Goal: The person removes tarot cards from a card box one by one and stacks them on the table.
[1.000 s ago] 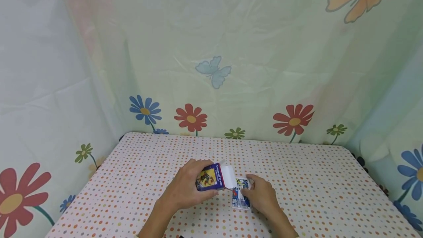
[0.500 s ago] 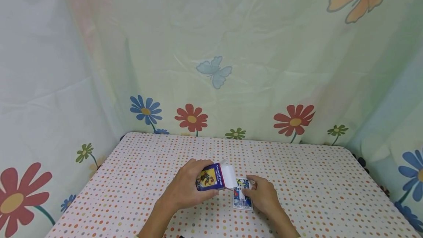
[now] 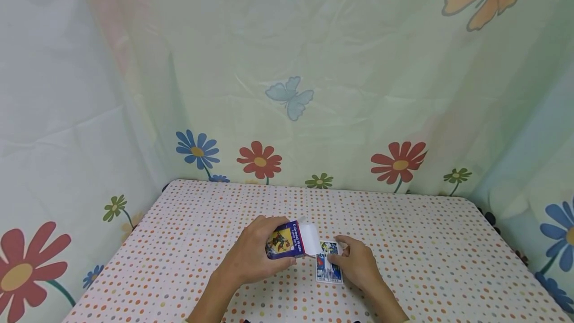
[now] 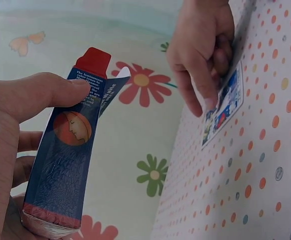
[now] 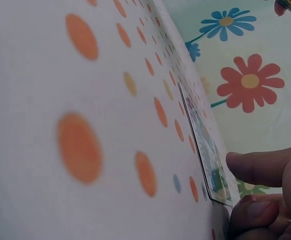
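My left hand (image 3: 253, 250) grips a blue card box (image 3: 283, 241) above the table, fingers and thumb on its opposite sides. Its white flap (image 3: 310, 239) stands open toward the right. In the left wrist view the box (image 4: 65, 150) shows a blue side with a round face picture. A picture card (image 3: 329, 274), printed "THE TOWER", lies flat on the table. My right hand (image 3: 357, 263) is at the card's right edge, with thumb and fingers near its surface; in the right wrist view the thumb is just above the card (image 5: 205, 150). Whether it pinches the card is unclear.
A white cloth with coloured dots (image 3: 224, 203) covers the table. Behind and beside it hangs a pale curtain (image 3: 341, 88) printed with flowers and butterflies. Small dark objects (image 3: 490, 219) sit beyond the table's right edge.
Compared with a second ago, the card lies very slightly further right, and my right hand has shifted a little with it. The left hand and box have stayed in place.
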A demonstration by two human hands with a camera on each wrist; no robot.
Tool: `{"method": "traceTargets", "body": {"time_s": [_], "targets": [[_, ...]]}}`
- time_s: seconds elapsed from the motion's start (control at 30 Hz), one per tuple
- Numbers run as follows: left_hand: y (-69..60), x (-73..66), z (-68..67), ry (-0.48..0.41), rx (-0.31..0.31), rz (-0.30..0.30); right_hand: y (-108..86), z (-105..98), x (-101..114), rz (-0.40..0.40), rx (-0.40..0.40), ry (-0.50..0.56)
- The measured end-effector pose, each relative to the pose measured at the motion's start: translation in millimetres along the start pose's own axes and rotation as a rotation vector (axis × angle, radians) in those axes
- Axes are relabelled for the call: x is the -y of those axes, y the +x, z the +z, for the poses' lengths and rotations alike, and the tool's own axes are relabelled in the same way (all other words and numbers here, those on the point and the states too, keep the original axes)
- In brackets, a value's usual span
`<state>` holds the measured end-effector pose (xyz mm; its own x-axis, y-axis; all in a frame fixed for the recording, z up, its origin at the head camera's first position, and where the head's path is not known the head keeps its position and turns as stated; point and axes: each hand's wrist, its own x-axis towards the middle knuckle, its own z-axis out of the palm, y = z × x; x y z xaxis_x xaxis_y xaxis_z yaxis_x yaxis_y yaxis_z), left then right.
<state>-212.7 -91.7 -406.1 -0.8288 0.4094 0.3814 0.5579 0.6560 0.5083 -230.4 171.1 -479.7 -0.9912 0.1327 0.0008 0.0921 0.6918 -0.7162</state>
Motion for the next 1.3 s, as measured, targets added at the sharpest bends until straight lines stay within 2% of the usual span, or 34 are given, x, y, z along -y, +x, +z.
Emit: {"method": "traceTargets", "body": {"time_s": [0.13, 0.37, 0.6, 0.87, 1.13, 1.3], "targets": [[0.2, -0.5, -0.3, -0.001, 0.006, -0.006, 0.9, -2, 1, -0.006, -0.007, 0.046], [0.9, -0.3, 0.8, 0.011, 0.01, -0.01, 0.4, -6, 9, -0.001, -0.064, 0.121], [1.7, -0.2, 2.5, 0.007, 0.014, 0.001, -4.0, -11, 22, -0.018, -0.101, 0.242], [1.1, -0.5, 3.3, 0.002, 0.009, 0.014, -12.2, -16, 31, -0.091, -0.116, 0.313], [1.4, -2.5, 4.1, -0.001, 0.008, 0.023, -21.6, -20, 44, -0.179, -0.179, 0.393], [1.2, -2.3, 4.5, -0.007, 0.004, 0.035, -28.4, -19, 53, -0.22, -0.187, 0.453]]}}
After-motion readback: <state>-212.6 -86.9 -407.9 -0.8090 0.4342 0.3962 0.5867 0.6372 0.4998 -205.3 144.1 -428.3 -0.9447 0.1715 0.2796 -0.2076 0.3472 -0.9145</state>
